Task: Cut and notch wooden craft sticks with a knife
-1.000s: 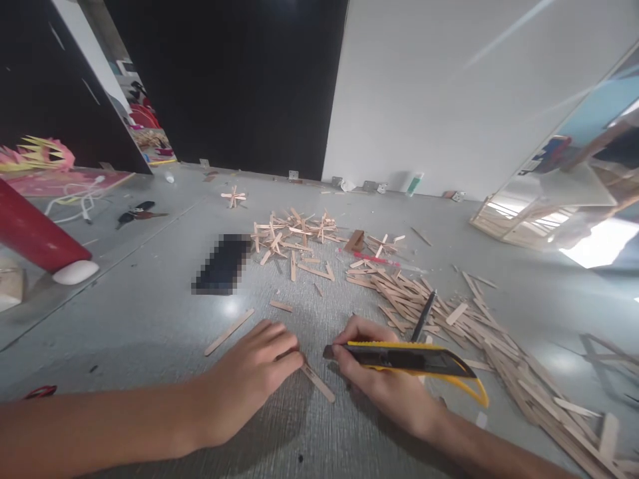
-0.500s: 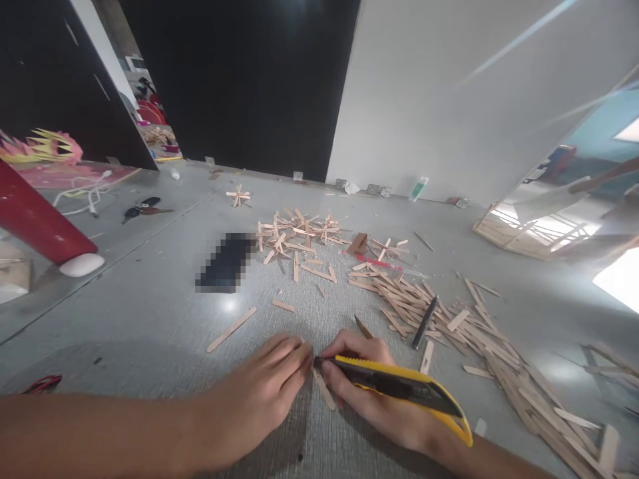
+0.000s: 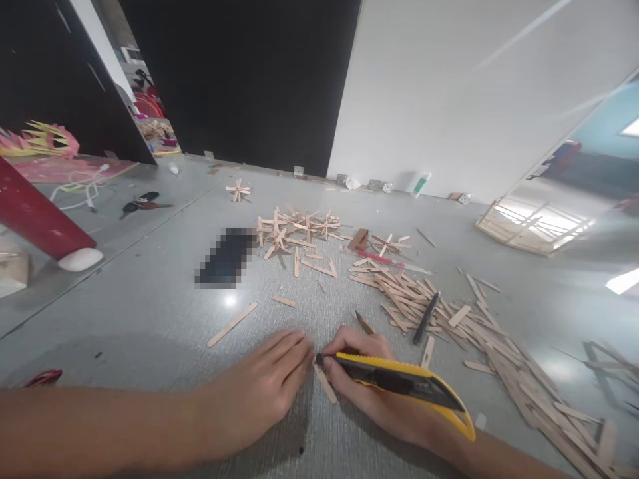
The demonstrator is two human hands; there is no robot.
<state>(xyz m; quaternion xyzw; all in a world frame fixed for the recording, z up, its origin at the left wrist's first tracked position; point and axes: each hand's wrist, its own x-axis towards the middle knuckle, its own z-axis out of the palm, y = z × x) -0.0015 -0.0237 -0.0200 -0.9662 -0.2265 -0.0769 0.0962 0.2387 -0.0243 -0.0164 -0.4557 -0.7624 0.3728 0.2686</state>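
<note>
My right hand (image 3: 362, 379) is closed round a yellow and black utility knife (image 3: 399, 380), whose tip points left toward my other hand. Under the knife tip lies a wooden craft stick (image 3: 325, 384), slanting down to the right. My left hand (image 3: 277, 379) rests on the table with its fingers pressed together at the stick's upper end; the fingertips and what they pinch are hidden. A brown pointed piece (image 3: 364, 323) shows just behind my right hand.
Piled craft sticks (image 3: 509, 366) spread to the right, with a black pen (image 3: 426, 319) on them. Star-shaped stick bundles (image 3: 299, 229) stand farther back, beside a pixelated dark object (image 3: 227, 258). A red cylinder (image 3: 44, 216) is at the left.
Both hands keep nearly the same place and hold. The craft stick's lower end shows a little more clearly between them. At the far right, a person's arm has gone from view.
</note>
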